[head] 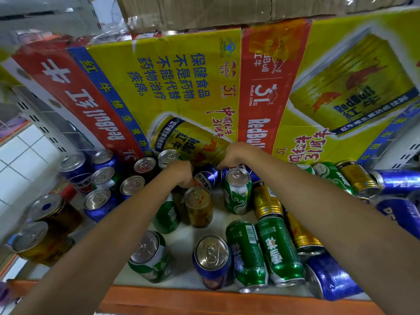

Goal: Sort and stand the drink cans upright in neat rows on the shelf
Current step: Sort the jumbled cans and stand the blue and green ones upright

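Drink cans in blue, green and gold cover the white shelf (pixel 218 226). Both my arms reach to the back of it. My left hand (pixel 180 172) curls round the end of a blue can (pixel 207 177) lying tilted against the carton. My right hand (pixel 236 155) is just beside it, fingers curled down onto a second blue can (pixel 253 175) that is mostly hidden behind an upright green can (pixel 237 192). Upright blue cans (pixel 100 203) stand in rows at the left. Green cans (pixel 279 251) and gold cans (pixel 302 237) lie on their sides at the right.
A large yellow and red Red Bull carton (pixel 193 87) fills the back of the shelf, with a brown cardboard box (pixel 204 10) on top. The orange shelf lip (pixel 227 301) runs along the front. Upright gold cans (pixel 43 242) stand at the far left, by white tiles (pixel 20 155).
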Action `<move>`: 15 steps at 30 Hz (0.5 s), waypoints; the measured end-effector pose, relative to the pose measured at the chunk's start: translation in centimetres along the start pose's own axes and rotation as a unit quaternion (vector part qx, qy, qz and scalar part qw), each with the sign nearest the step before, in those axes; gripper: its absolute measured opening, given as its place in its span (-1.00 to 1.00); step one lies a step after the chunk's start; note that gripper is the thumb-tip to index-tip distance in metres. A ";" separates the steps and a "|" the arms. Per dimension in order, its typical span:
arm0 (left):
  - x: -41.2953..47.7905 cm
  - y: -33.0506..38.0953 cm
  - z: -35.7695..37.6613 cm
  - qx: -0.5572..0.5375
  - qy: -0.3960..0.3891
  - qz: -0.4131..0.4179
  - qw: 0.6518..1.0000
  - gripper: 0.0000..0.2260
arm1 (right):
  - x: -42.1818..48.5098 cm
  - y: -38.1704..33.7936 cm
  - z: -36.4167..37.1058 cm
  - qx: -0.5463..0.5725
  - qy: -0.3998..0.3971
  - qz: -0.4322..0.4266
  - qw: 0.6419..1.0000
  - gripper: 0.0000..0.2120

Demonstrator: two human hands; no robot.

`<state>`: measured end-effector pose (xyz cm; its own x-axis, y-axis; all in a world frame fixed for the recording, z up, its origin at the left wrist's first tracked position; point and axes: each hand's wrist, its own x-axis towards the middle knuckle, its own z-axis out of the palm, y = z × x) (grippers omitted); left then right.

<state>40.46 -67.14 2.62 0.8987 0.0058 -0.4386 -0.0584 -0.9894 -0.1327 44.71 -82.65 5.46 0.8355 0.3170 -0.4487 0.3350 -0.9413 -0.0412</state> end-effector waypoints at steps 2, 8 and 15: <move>-0.2 -0.1 -0.1 -0.014 0.006 -0.009 1.000 -0.64 | 1.2 -0.5 0.5 -0.002 0.020 0.018 1.000 -0.43; -1.8 0.4 -1.9 0.006 0.111 -0.048 0.993 -0.73 | 2.6 -1.0 1.7 0.060 0.084 0.093 0.990 -0.67; -3.1 0.5 -2.0 0.017 0.118 -0.023 0.993 -0.51 | 3.0 -1.6 2.7 0.071 0.122 0.126 0.982 -0.73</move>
<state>38.50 -67.98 5.67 0.9775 0.0125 -0.2106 -0.0263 -0.9833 -0.1803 45.48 -80.57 1.78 0.9692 0.0750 -0.2345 0.0557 -0.9946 -0.0879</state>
